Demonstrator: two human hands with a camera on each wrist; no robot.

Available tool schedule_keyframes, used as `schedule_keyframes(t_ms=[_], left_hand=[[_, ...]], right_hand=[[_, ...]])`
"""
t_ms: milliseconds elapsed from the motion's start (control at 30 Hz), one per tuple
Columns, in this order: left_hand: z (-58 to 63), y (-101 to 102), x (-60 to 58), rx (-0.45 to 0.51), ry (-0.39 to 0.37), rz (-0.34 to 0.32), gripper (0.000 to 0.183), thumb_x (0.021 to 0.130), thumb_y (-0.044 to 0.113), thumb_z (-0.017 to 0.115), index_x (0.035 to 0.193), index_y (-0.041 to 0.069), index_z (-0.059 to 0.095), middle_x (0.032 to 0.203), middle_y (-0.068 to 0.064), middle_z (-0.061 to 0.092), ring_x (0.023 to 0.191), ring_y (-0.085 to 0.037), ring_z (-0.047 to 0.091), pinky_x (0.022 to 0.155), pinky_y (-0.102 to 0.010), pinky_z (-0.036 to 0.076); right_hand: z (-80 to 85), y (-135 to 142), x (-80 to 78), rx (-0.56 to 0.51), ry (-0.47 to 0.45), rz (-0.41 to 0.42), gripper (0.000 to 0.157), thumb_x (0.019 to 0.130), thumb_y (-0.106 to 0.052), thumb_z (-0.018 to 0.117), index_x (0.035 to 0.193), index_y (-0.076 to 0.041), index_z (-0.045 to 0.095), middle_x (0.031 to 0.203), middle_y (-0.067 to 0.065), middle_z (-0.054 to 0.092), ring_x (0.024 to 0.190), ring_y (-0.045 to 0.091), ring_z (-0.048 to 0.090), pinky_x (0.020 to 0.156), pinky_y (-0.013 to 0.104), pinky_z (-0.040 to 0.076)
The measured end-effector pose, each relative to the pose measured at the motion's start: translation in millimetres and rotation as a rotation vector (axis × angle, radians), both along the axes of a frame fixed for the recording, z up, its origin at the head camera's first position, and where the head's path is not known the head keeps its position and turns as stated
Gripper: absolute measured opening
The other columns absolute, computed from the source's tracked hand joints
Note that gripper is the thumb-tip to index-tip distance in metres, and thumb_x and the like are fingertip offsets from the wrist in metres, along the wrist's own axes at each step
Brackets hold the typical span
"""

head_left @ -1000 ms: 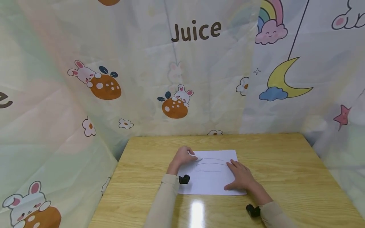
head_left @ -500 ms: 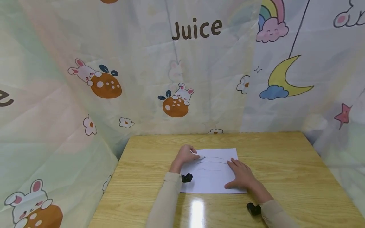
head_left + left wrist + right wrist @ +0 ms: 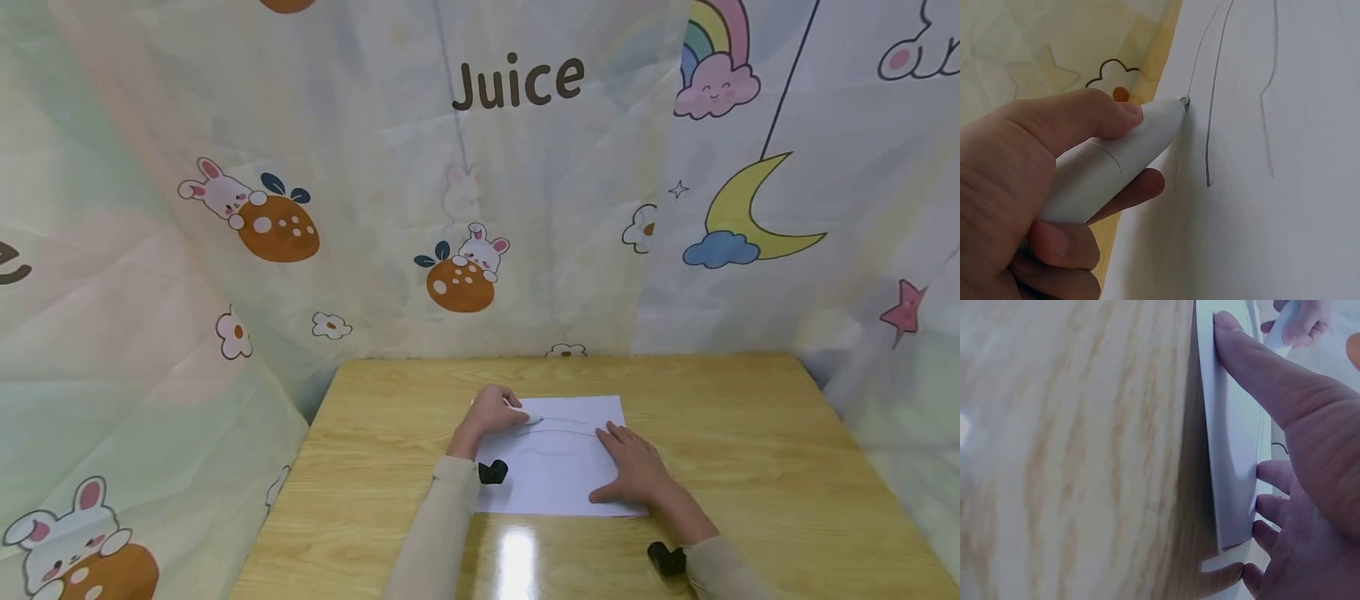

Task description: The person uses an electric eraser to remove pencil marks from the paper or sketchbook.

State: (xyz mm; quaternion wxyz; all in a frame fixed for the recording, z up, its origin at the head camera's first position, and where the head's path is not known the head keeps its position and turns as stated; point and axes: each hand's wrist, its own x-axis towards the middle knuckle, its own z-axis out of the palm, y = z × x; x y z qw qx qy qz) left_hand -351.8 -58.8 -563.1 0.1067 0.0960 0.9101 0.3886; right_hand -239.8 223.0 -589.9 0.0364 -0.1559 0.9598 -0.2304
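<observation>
My left hand (image 3: 491, 411) grips a thick white electric eraser (image 3: 1094, 172) near the far left of a white sheet of paper (image 3: 540, 483). In the left wrist view, its small tip touches the paper at the end of a thin pencil line (image 3: 1200, 53); dark specks lie just behind the tip. Two more pencil lines, a darker one (image 3: 1212, 119) and a bent one (image 3: 1266, 112), run beside it. My right hand (image 3: 636, 467) rests spread on the sheet's right side. Thumb and fingertips press the paper in the right wrist view.
The sheet lies on a wooden table (image 3: 757, 467). Printed cloth (image 3: 555, 208) hangs behind and at both sides. Black camera pieces sit at the left wrist (image 3: 492, 472) and the right wrist (image 3: 667, 559).
My left hand has moved slightly right with the electric eraser, and the left end of the farthest pencil line has shortened with it. The right hand stays in place on the paper.
</observation>
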Motion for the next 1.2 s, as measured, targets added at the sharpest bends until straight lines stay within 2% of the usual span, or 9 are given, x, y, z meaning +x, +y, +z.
schedule_keyframes(t_ms=[167,400,567,767,1000,1200], left_hand=[[3.3,1.3,0.0,-0.032,0.004,0.037,0.021,0.074,0.026,0.086,0.075,0.015,0.067,0.079,0.002,0.060,0.066,-0.014,0.054,0.057,-0.030,0.045],[4.2,2.4,0.7,-0.007,-0.008,-0.004,0.022,0.074,0.028,0.085,0.077,0.014,0.068,0.080,0.001,0.061,0.067,-0.015,0.055,0.058,-0.030,0.045],[2.8,-0.5,-0.9,-0.029,-0.008,0.036,0.021,0.075,0.026,0.085,0.076,0.015,0.067,0.079,0.001,0.060,0.067,-0.015,0.055,0.058,-0.030,0.045],[0.9,-0.5,-3.1,-0.011,0.000,-0.004,0.022,0.074,0.030,0.085,0.077,0.016,0.068,0.082,0.002,0.061,0.069,-0.015,0.055,0.059,-0.030,0.045],[-2.2,-4.7,-3.1,-0.036,0.014,0.016,0.021,0.074,0.026,0.085,0.076,0.014,0.068,0.082,0.002,0.061,0.068,-0.014,0.054,0.059,-0.029,0.045],[-3.9,-0.6,-4.7,0.012,0.004,-0.019,0.020,0.074,0.030,0.084,0.076,0.016,0.069,0.083,0.003,0.062,0.069,-0.014,0.056,0.060,-0.029,0.046]], right_hand=[[1.6,2.2,-0.7,0.003,-0.010,-0.003,0.114,0.057,-0.062,0.085,0.144,-0.001,0.043,0.150,0.026,0.032,0.135,0.048,0.027,0.103,0.066,0.021],[-3.0,4.0,-2.1,0.019,-0.014,-0.009,0.116,0.057,-0.066,0.083,0.144,-0.001,0.042,0.150,0.025,0.031,0.135,0.047,0.027,0.103,0.066,0.022],[-3.2,4.0,-3.0,0.009,-0.018,-0.008,0.116,0.057,-0.066,0.083,0.145,-0.002,0.041,0.151,0.025,0.030,0.136,0.048,0.026,0.103,0.066,0.021],[-3.1,1.6,-2.9,0.018,-0.026,-0.013,0.116,0.057,-0.065,0.083,0.145,-0.002,0.042,0.151,0.025,0.030,0.136,0.048,0.026,0.103,0.066,0.021],[0.4,-1.0,0.8,0.010,-0.033,-0.007,0.114,0.059,-0.062,0.084,0.145,-0.001,0.041,0.151,0.026,0.031,0.136,0.048,0.026,0.103,0.066,0.021],[3.2,-0.5,1.8,0.019,-0.035,-0.023,0.113,0.059,-0.060,0.085,0.145,-0.001,0.042,0.151,0.025,0.030,0.136,0.047,0.026,0.104,0.065,0.020]])
